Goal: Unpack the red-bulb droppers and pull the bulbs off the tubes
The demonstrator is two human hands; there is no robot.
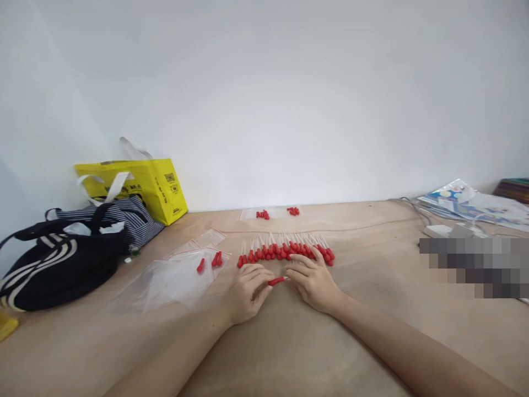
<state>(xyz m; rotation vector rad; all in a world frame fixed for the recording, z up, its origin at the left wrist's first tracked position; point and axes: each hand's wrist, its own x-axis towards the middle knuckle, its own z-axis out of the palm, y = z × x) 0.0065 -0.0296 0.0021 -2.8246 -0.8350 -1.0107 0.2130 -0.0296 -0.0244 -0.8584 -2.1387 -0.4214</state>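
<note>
Fingers of the left hand (247, 291) grip a red, rubbery teardrop bulb (276, 281); those of the right hand (314, 282) pinch its clear stem (286, 278), likely for alignment, over the brown wooden bench (380, 270) near red-bulbed droppers (258, 253).

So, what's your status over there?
Left fingers on red dropper. Right fingers at its other end. In the way: row of droppers close beyond.

The support is a light-brown tabletop (392, 264). Across its middle, I see red-bulbed droppers (281, 251) in a row, thin stems (289, 238) toward the far edge (351, 206). Left: clear zip bags (173, 281), a black bag (82, 270), a striped bag (134, 218), a yellow bag (167, 193). Near the far edge: clear packets (276, 213). Right: a cable (414, 207), a white block (438, 232) and printed sheets (454, 199).
</note>
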